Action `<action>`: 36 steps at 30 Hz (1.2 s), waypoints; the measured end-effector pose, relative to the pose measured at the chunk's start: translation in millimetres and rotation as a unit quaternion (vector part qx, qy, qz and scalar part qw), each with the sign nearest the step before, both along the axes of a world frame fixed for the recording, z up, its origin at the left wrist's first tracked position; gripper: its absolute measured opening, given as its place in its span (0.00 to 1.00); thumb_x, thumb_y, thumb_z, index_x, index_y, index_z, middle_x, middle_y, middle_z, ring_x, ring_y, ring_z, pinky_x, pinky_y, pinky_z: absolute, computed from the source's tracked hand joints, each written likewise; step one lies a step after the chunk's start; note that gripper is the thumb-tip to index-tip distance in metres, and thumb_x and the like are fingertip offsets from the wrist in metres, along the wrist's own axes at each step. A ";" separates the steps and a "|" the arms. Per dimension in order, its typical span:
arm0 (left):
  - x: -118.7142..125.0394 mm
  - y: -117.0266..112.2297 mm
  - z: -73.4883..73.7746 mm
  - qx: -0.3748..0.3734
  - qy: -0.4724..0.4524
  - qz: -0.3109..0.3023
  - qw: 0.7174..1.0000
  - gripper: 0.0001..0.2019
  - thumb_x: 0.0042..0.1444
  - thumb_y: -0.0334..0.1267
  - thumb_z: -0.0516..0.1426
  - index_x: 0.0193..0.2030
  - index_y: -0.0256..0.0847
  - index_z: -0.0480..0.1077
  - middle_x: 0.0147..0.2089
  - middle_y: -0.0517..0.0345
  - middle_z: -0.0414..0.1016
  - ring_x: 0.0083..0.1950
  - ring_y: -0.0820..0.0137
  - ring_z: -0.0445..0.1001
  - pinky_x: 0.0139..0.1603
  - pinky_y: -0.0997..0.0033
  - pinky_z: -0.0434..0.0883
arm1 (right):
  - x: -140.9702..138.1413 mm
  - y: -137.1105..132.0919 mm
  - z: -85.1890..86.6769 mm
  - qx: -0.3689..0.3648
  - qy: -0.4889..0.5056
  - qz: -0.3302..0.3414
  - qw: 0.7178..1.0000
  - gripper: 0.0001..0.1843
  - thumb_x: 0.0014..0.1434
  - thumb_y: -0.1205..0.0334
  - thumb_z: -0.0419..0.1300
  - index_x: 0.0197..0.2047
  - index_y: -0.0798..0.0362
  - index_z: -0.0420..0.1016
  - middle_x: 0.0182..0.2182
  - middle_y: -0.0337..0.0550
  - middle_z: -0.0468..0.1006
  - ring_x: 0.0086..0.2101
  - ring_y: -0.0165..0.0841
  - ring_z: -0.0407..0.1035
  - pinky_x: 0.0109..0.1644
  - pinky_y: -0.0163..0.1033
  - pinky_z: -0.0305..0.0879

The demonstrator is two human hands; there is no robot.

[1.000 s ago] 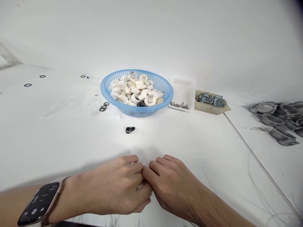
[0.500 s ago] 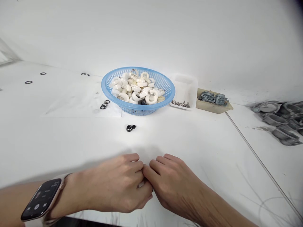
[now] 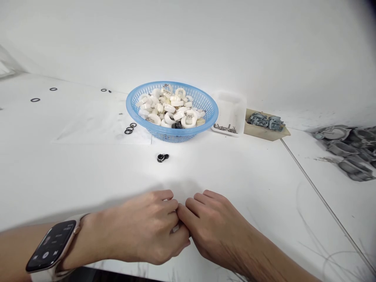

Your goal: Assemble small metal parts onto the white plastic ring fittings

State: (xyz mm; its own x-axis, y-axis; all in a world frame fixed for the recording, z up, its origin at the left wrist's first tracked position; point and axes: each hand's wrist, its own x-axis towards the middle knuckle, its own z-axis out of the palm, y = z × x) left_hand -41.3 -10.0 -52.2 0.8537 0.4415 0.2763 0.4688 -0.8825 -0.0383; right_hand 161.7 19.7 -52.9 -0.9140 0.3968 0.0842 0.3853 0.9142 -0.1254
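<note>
My left hand (image 3: 155,227) and my right hand (image 3: 210,225) are closed and meet fingertip to fingertip low in the view, above the white table (image 3: 96,180). A sliver of something whitish shows between the fingers of the left hand, but the fingers hide the rest, and I cannot make out what it is. A watch (image 3: 53,246) is strapped round my left wrist. Beyond the hands lies a small black part with a silvery ring (image 3: 162,157). Behind it stands a blue plastic basket (image 3: 205,124) heaped with white ring-shaped parts (image 3: 176,105).
Right of the basket is a white tray (image 3: 232,102) with thin metal pieces, then a beige box (image 3: 261,133) holding grey metal parts. Several grey castings (image 3: 349,149) lie far right, past a seam in the table. Black rubber rings (image 3: 128,130) lie left of the basket.
Both hands keep almost the same closed pose, pressed together. The view has shifted very slightly; nothing on the table has visibly moved.
</note>
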 end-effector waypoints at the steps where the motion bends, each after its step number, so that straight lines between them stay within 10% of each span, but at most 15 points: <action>1: 0.2 0.2 0.0 0.000 -0.001 0.000 1.000 0.10 0.59 0.31 0.54 0.27 0.41 0.59 0.23 0.61 0.56 0.25 0.70 0.54 0.27 0.64 0.58 | 0.2 -0.2 0.1 0.000 0.000 0.001 1.000 0.09 0.55 0.76 0.51 0.32 0.52 0.64 0.26 0.36 0.67 0.25 0.34 0.53 0.30 0.42 0.46; 36: -0.7 -0.7 -0.5 0.007 0.053 0.012 0.998 0.08 0.59 0.31 0.52 0.29 0.42 0.58 0.24 0.61 0.54 0.26 0.68 0.54 0.28 0.62 0.56 | -2.0 -4.4 2.8 0.047 -0.001 -0.009 0.999 0.13 0.52 0.81 0.49 0.30 0.51 0.60 0.25 0.37 0.64 0.25 0.34 0.51 0.30 0.42 0.43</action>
State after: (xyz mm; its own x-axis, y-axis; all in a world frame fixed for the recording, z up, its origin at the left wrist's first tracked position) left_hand -42.0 -10.7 -52.7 0.8679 0.4587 0.1906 0.4822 -0.8702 -0.1009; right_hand 159.7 15.3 -50.1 -0.9071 0.4033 0.1206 0.4015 0.9150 -0.0395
